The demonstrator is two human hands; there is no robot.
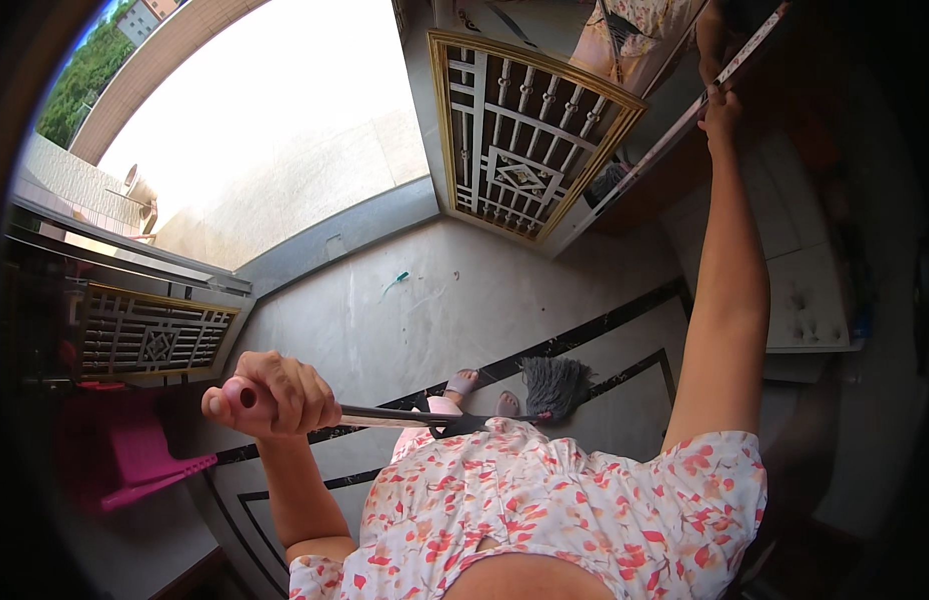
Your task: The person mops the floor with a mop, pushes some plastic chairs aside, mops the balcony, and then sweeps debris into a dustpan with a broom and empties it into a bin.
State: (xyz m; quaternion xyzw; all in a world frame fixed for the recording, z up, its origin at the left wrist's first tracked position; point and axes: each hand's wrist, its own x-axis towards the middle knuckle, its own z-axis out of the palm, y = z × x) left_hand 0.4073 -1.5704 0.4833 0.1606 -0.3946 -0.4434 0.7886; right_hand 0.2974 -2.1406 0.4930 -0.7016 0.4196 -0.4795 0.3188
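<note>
My left hand (pixel 273 394) is wrapped around the pink grip of a mop, whose hollow end faces up at me. From there the dark mop handle (pixel 374 415) runs down in front of my body. Its grey string mop head (pixel 556 384) rests on the floor beside my feet. Far up at the right, my right hand (pixel 722 112) grips the edge of a door panel (pixel 678 124). This panel has a glossy, reflecting face and a gold-framed grille (pixel 536 142) with pale bars.
A raised grey threshold (pixel 344 236) borders the bright doorway. Small green debris (pixel 397 281) lies on the marble floor (pixel 344 315). At the left are a pink plastic chair (pixel 138 454) and another grilled door panel (pixel 161 334). A pale tufted seat (pixel 802 300) stands right.
</note>
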